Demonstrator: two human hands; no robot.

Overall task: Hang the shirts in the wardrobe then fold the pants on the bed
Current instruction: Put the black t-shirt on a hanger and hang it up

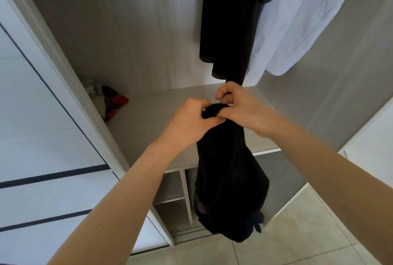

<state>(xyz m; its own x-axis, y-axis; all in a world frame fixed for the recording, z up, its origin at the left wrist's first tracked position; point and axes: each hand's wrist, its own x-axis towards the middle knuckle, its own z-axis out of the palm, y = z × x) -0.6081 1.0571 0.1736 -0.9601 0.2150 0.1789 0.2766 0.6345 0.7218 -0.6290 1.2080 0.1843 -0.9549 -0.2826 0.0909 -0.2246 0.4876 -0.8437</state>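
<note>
Left hand (187, 121) and right hand (241, 108), grip curled tight, hold the black garment (230, 181) by its bunched top.

Left of you, a crumpled heap of red, black and grey cloth (108, 101) fills the corner; pale floor tiles (297, 243) below.

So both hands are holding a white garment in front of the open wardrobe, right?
No, the garment that the left hand and right hand hold is black, not white; the head view shows it, in front of the open wardrobe.
</note>
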